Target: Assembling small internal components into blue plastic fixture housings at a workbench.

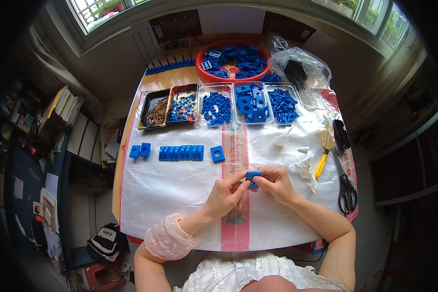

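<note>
A small blue plastic block is held between both hands over the middle of the plastic-covered table. My left hand pinches its left side and my right hand grips its right side. Beyond the hands lies a row of finished blue blocks, two more blue blocks at the left, and a single square blue block with a hole.
Several trays stand at the back: brown screws, mixed small parts, blue pieces, blue plates, blue pegs. A red bowl of blue parts stands behind. Scissors and a yellow-handled tool lie at the right.
</note>
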{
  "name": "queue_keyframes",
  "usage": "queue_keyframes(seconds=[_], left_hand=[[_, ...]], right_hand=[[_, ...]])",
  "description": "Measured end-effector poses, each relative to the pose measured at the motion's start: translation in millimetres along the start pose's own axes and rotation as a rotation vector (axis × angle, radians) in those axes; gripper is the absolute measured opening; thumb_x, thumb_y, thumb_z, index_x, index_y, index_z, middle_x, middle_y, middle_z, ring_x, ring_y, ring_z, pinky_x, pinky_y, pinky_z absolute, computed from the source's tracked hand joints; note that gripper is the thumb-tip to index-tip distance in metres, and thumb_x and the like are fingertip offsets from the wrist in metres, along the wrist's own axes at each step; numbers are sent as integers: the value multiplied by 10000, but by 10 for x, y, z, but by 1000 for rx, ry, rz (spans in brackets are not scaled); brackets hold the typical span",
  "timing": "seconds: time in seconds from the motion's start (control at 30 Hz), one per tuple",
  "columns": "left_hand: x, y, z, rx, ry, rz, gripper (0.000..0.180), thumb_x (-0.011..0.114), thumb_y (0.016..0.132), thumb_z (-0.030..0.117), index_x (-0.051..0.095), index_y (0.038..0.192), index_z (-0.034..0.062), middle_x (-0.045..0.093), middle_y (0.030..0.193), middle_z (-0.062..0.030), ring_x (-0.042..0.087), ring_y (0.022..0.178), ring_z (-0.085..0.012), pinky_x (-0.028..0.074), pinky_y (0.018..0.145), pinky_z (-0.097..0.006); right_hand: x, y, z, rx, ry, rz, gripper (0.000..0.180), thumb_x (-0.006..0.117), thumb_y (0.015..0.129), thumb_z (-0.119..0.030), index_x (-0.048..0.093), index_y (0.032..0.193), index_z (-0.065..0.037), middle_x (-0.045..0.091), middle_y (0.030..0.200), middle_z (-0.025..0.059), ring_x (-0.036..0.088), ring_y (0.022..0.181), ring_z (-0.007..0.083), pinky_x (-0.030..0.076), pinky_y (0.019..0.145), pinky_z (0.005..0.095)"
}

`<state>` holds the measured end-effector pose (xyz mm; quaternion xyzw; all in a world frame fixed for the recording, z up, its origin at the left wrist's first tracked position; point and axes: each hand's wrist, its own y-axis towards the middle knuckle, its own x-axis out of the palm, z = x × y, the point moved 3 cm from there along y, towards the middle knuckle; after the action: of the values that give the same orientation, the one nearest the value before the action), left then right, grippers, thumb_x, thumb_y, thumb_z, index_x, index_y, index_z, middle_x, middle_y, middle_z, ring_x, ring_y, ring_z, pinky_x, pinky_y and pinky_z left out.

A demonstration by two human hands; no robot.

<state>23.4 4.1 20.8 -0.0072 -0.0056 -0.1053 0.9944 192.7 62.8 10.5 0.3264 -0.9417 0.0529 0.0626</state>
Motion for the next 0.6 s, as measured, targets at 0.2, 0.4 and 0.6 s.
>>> queue_keyframes(seconds=[0.2,0.4,0.6], left_hand=[[18,14,-26,-2,-29,-10,338,526,995,133,557,1317,33,737,897,-87,567,475,-57,467,440,-208],[18,11,-62,-25,-110,-30,345,502,1011,153,541,1335,40,730,926,-95,569,484,-60,467,448,-202],[22,2,-36,-40,-168,32,397,455,1031,157,426,1407,33,684,891,-73,530,496,-33,379,440,-160]], right_hand=[[-36,-9,-2,-13,5,4,170,653,906,-73,705,1018,44,681,853,45,607,749,78,478,626,208],[-13,-1,12,-37,25,42,165,661,902,-87,717,1008,27,675,797,30,587,687,61,413,550,184],[-71,12,71,-40,17,144,148,658,910,-124,719,898,10,608,675,-12,492,583,23,330,497,190]])
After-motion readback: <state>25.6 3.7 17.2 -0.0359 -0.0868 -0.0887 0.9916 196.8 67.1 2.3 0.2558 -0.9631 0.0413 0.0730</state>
